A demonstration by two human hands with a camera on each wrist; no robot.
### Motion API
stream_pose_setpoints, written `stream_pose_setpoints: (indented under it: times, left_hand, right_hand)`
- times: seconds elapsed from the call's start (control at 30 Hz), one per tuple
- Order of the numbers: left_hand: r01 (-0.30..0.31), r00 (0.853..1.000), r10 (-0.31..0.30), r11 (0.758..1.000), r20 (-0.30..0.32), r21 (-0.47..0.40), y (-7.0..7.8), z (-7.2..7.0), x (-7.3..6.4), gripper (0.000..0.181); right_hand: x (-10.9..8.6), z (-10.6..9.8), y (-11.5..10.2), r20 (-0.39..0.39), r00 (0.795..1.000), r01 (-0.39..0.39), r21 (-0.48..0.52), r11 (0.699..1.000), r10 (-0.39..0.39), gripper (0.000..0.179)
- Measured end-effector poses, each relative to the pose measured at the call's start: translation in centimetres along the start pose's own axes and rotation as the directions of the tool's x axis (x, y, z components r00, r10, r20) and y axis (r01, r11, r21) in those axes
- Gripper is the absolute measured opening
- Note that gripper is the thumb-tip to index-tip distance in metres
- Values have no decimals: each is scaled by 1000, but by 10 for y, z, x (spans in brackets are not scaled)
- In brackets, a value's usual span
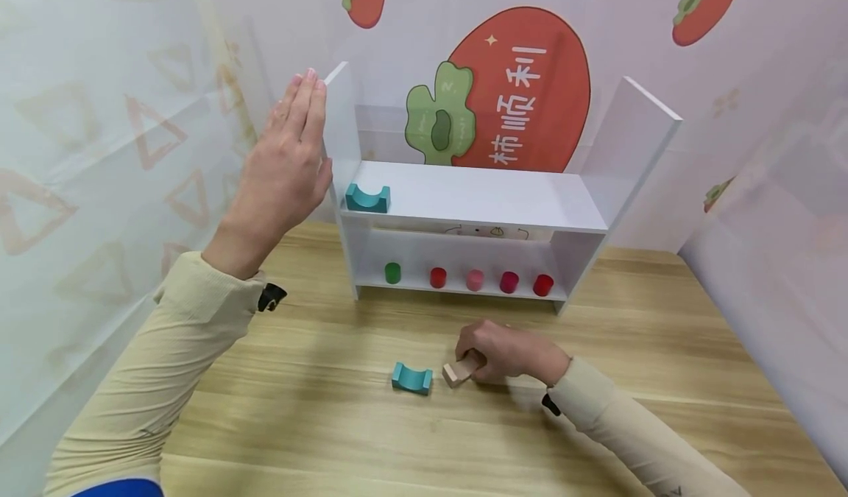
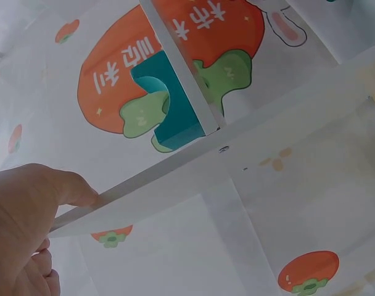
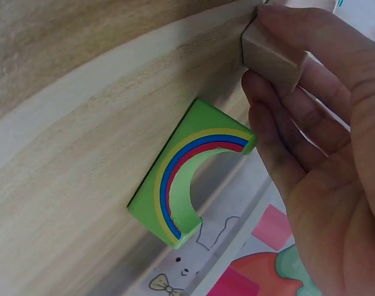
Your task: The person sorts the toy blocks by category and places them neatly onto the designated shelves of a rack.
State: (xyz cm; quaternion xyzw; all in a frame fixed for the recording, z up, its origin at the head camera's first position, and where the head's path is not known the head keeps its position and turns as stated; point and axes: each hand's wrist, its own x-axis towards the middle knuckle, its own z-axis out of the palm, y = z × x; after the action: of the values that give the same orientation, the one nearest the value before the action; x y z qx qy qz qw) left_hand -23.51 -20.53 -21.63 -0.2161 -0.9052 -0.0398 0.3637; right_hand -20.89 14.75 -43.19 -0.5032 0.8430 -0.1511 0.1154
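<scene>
My left hand [image 1: 289, 151] rests against the left side panel [image 1: 342, 114] of a small white shelf, fingers straight and pointing up. Its thumb [image 2: 76, 188] touches the panel's edge in the left wrist view. On the upper board sits a teal arch-shaped block [image 1: 367, 199], curved notch upward. Down on the table, my right hand [image 1: 506, 350] pinches a plain wooden block [image 1: 461, 368] between thumb and fingers. Beside it lies another arch block [image 1: 412, 379], teal in the head view; the right wrist view shows this block [image 3: 175, 179] as green with a painted rainbow.
Several small cylinders, including a green one [image 1: 393, 273] and a pink one [image 1: 475, 280], stand in a row on the lower board. The shelf's right side panel [image 1: 629, 151] rises at the far side. Patterned cloth walls [image 1: 99, 114] enclose the wooden table [image 1: 318, 423].
</scene>
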Motion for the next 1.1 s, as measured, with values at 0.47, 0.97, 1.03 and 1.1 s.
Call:
stream_pose_setpoints:
  times: [0.47, 0.97, 1.03, 1.1]
  left_hand:
    - [-4, 1000, 4, 1000, 6, 4, 1, -1, 0, 81]
    - [0, 1000, 0, 1000, 8, -7, -1, -1, -1, 83]
    - [0, 1000, 0, 1000, 8, -7, 0, -1, 0, 82]
    - [0, 1000, 0, 1000, 9, -11, 0, -1, 0, 82]
  right_hand:
    - [4, -50, -24, -41, 997, 58, 6, 998, -58, 19]
    - [24, -151, -62, -88, 995, 38, -33, 999, -40, 27]
    - [26, -167, -65, -104, 994, 13, -31, 999, -16, 28]
    - [29, -182, -67, -132, 991, -4, -33, 999, 0, 28]
